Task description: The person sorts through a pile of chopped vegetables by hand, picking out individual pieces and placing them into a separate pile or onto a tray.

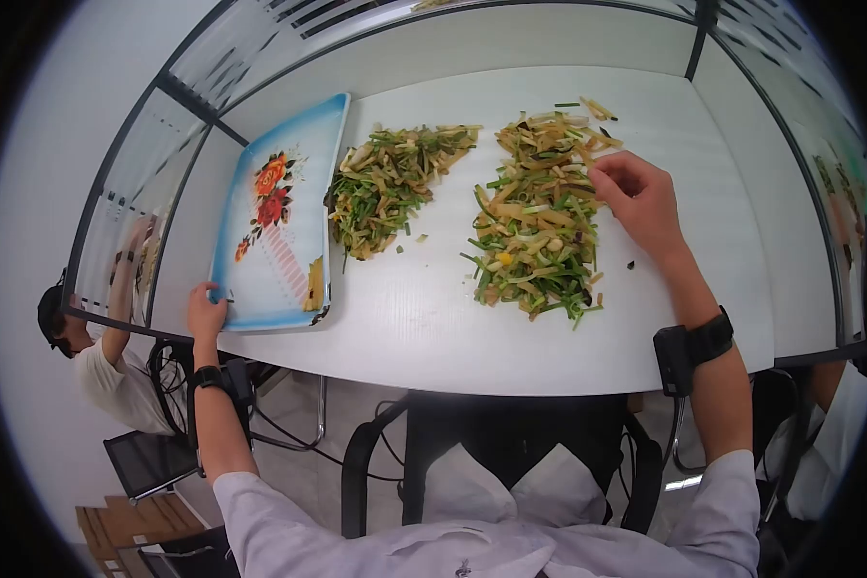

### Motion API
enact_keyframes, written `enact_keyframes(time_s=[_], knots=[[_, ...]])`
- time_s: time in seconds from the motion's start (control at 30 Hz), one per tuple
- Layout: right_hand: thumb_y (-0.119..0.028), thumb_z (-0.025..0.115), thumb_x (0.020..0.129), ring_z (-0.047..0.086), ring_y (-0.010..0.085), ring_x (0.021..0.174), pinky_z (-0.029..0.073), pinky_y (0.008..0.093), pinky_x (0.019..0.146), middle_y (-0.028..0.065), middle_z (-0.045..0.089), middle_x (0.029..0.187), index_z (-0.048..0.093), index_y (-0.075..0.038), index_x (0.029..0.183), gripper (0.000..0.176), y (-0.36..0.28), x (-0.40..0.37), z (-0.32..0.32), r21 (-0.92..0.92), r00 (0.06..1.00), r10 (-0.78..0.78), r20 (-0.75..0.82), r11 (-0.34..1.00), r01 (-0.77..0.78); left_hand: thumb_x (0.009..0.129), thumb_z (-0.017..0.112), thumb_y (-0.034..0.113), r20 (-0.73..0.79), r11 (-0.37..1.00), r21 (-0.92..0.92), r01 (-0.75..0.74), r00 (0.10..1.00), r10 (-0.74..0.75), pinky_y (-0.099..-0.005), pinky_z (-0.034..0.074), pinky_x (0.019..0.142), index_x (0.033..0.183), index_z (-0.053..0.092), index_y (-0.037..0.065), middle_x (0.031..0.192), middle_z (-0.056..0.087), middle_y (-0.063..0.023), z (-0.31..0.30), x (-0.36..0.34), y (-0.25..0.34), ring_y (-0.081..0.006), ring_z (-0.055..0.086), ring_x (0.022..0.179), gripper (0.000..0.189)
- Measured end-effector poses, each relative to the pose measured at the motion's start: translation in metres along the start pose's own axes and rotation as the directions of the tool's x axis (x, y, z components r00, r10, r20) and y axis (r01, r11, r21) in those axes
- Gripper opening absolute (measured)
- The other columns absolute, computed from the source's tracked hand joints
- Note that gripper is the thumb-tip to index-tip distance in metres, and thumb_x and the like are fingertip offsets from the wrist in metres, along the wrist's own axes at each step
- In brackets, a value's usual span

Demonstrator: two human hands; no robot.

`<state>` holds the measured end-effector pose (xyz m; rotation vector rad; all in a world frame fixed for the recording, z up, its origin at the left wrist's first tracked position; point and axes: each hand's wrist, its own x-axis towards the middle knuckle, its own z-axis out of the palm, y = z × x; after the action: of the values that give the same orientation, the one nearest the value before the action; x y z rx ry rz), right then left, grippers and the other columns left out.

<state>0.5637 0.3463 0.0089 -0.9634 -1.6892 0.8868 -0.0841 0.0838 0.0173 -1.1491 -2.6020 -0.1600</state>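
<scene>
My left hand (205,311) is at the near left corner of a blue-edged white tray (220,279) with printed flowers, its fingers closed around the rim. A tiny dark bit shows by its fingertips. My right hand (638,199) is closed in a pinch at the right edge of a pile of chopped green and yellowish vegetable pieces (539,226). What sits between those fingertips is too small to make out. A second pile of similar chopped pieces (385,188) lies beside the tray's right edge. One yellowish-brown strip (315,284) rests in the tray's near right corner.
Low partitions (511,39) with dark frames enclose the white table (433,328) at back and sides. A dark crumb (631,265) lies near my right wrist. A black chair (511,424) stands at the front edge. Another person (116,371) works beyond the left partition.
</scene>
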Motion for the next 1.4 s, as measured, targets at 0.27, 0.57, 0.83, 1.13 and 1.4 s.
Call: enact_keyframes(time_s=[0.27,0.57,0.83,1.13,1.4], knots=[[-0.014,0.071,0.089,0.057,0.0021,0.062,0.045,0.0194,0.058,-0.0009,0.068,0.072,0.07,-0.004,0.094,0.011,-0.002,-0.003,0.0,-0.037,0.999,-0.015,0.037,0.999,0.016,0.084,0.065,0.028,0.115,0.989,-0.137,-0.058,0.991,0.074,-0.0415,0.045,0.098,0.102,0.068,0.011,0.126,0.058,-0.0139,-0.001,0.001,0.008,-0.0345,0.056,0.117,0.026],[-0.014,0.071,0.088,0.058,0.0033,0.061,0.046,0.0198,0.058,0.0002,0.069,0.072,0.07,-0.004,0.093,0.011,-0.004,-0.002,0.0,-0.042,0.999,-0.011,0.041,0.999,0.013,0.078,0.067,0.016,-0.052,0.972,-0.149,-0.182,0.983,0.176,-0.0419,0.048,0.093,0.101,0.066,0.004,0.112,0.065,-0.0176,0.008,0.004,-0.012,-0.0357,0.061,0.107,0.026],[-0.015,0.071,0.089,0.055,0.0037,0.058,0.045,0.0202,0.057,-0.0009,0.066,0.07,0.07,-0.004,0.091,0.012,-0.005,-0.003,0.001,-0.046,0.998,-0.021,0.061,0.999,0.024,0.084,0.068,0.028,0.09,0.987,-0.141,-0.075,0.992,0.088,-0.0408,0.048,0.093,0.096,0.071,0.006,0.109,0.066,-0.0168,-0.011,-0.011,0.01,-0.0346,0.061,0.107,0.026],[-0.013,0.071,0.088,0.054,0.0032,0.058,0.045,0.0201,0.056,-0.0009,0.067,0.071,0.07,-0.004,0.091,0.01,-0.007,-0.002,0.001,-0.07,0.998,-0.04,0.056,0.997,0.043,0.079,0.07,0.028,0.015,0.985,-0.168,0.051,0.999,-0.049,-0.0436,0.052,0.085,0.134,0.05,0.008,0.104,0.07,-0.0192,0.015,-0.009,-0.036,-0.0342,0.068,0.095,0.061],[-0.012,0.071,0.088,0.056,0.0036,0.06,0.045,0.0204,0.057,-0.0004,0.067,0.07,0.07,-0.003,0.093,0.011,-0.008,-0.003,0.0,-0.054,0.998,-0.027,0.061,0.998,0.03,0.083,0.07,0.054,-0.005,0.915,-0.291,0.279,0.956,-0.293,-0.0399,0.052,0.086,0.112,0.068,0.003,0.104,0.072,-0.0166,0.025,-0.013,-0.059,-0.0299,0.069,0.098,0.06]])
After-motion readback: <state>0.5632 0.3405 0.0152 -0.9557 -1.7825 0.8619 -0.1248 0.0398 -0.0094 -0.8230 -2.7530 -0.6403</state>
